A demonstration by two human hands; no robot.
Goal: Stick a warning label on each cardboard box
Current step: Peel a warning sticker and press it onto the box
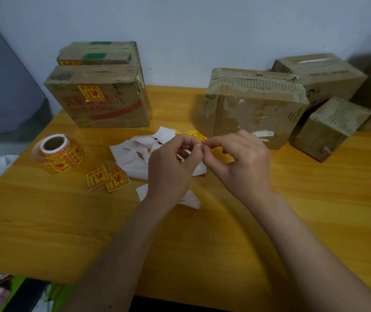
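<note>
Yellow-and-red warning label [195, 134] held above the table's middle, pinched between both hands: left hand [172, 167] and right hand [243, 163] meet fingertip to fingertip, clamped on its edge, apparently working sticker from backing. Judged feather-light, limp, curls easily; adhesive face will grab skin or itself, so hold by one corner only. Spent white backing scraps [135, 154] litter the wood just beyond the hands. Two loose labels [106, 177] lie flat to the left, near the label roll [57, 154].

Two boxes at far left [103, 102] already carry stickers. Unlabelled: large torn box [252, 104] just beyond the right hand, small box [328, 128] beside it, another behind [319, 70]. Cardboard is scuffed and tape-scarred; a smooth patch would likely hold better. Wooden table [292, 221] offers open room near; its front edge lies close under the forearms.
</note>
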